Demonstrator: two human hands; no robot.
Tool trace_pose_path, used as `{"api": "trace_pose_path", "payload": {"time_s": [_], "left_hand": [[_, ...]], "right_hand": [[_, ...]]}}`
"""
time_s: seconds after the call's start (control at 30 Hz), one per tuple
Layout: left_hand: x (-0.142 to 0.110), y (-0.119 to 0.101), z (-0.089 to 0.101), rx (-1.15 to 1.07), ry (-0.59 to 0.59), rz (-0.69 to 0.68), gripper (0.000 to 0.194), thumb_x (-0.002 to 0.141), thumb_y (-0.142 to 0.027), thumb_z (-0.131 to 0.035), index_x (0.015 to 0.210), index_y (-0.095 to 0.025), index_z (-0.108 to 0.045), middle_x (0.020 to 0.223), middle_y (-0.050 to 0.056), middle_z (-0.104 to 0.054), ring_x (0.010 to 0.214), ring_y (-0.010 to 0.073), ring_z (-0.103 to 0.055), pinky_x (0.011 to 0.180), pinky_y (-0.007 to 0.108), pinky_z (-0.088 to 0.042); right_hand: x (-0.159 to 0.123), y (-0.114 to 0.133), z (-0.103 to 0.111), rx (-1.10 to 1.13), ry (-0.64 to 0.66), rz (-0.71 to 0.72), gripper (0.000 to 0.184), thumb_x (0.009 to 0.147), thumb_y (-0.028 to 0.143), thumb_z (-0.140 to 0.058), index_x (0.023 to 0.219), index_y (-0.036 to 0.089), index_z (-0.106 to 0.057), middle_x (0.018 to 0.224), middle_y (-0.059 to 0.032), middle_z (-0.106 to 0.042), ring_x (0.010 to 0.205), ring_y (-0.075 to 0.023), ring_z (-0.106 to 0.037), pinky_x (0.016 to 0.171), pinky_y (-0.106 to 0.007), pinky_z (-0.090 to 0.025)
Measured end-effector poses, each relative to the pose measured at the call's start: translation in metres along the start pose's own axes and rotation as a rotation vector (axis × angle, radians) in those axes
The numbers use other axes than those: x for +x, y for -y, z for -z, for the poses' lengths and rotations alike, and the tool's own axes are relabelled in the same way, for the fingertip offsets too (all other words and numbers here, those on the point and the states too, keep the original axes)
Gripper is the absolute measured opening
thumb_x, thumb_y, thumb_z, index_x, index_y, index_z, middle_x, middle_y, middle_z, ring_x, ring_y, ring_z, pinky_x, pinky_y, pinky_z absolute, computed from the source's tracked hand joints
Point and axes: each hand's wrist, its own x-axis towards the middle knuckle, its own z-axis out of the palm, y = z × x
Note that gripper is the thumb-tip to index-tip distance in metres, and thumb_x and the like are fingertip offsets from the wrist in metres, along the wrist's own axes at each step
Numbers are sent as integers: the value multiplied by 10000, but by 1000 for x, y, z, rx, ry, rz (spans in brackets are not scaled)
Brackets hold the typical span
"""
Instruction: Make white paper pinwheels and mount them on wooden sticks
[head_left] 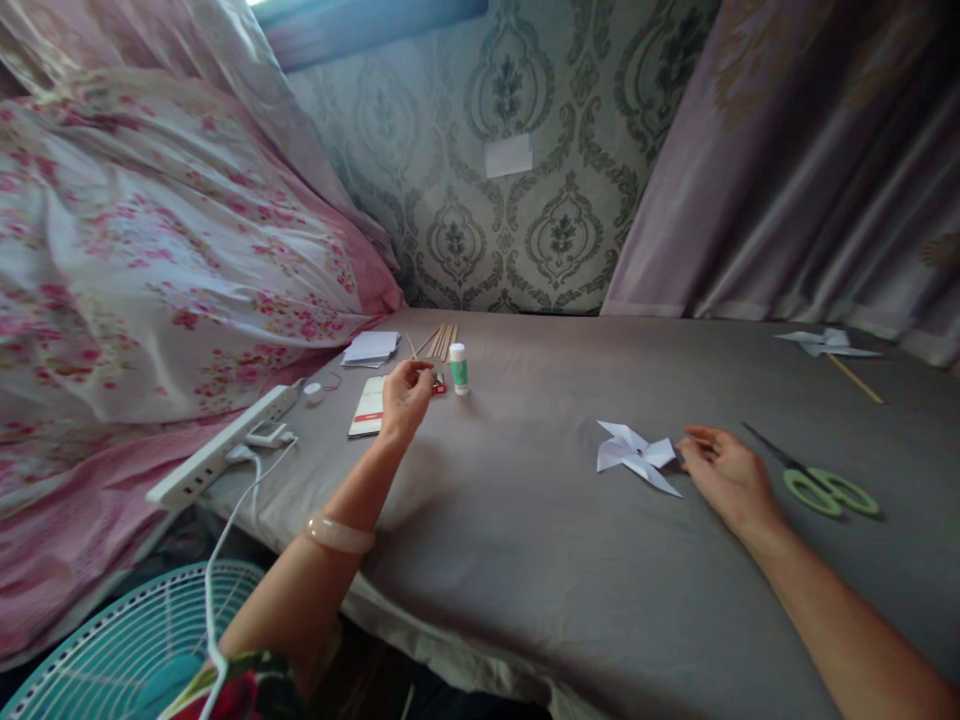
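My left hand (407, 400) is reached out over the far left part of the table, fingers pinched together above a small red item (439, 388) and the edge of a booklet (367, 408). What the fingertips hold, if anything, is too small to make out. A green-and-white glue stick (459, 370) stands upright just right of that hand. On the right, the curled fingers of my right hand (726, 475) meet the right blade of a white paper pinwheel (637, 456). Green-handled scissors (825, 488) lie with blades parted, to the right of that hand.
Behind my left hand are several wooden sticks (444, 340) and a stack of white paper (371, 348). A power strip (225, 450) with cables lies along the left edge, above a teal fan (142, 650). Another pinwheel on a stick (829, 343) rests far right.
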Motion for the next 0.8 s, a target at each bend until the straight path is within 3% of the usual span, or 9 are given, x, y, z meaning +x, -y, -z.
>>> {"api": "trace_pose_path", "payload": {"time_s": [0.17,0.33,0.5,0.67,0.8], "left_hand": [[11,13,17,28,-120,34,255,642,-280,-490,818,-147,-619,528,-30,-531,470,101,-448,473,214,-320],[12,16,22,12,-120,37,270,607,-249,-485,809,-135,-624,537,-17,-554,482,108,-477,484,217,-341],[8,16,11,57,-53,59,255,631,-287,-527,795,-133,-647,543,-18,-553,443,91,-420,439,217,-277],[1,7,-4,54,46,39,223,626,-319,-608,752,-142,-659,639,12,-622,574,121,-540,556,226,-396],[-8,-7,-22,62,158,57,209,635,-331,-630,746,-157,-663,621,13,-625,588,136,-560,559,233,-413]], "right_hand": [[-1,3,2,-17,19,-23,345,762,336,-557,1042,146,-624,937,-124,-694,757,-206,-680,725,-334,-545],[-2,4,2,-13,15,-25,347,751,328,-564,1042,148,-619,930,-113,-693,756,-198,-677,724,-323,-542],[-3,14,3,-17,-8,-37,333,748,300,-561,1038,148,-623,936,-120,-694,744,-201,-673,729,-332,-541],[-4,25,5,18,-24,-51,320,752,274,-537,1030,139,-619,909,-108,-702,761,-191,-668,744,-330,-540],[-4,31,5,42,-33,-47,304,748,266,-530,1005,134,-624,873,-96,-704,756,-185,-664,746,-331,-541]]}}
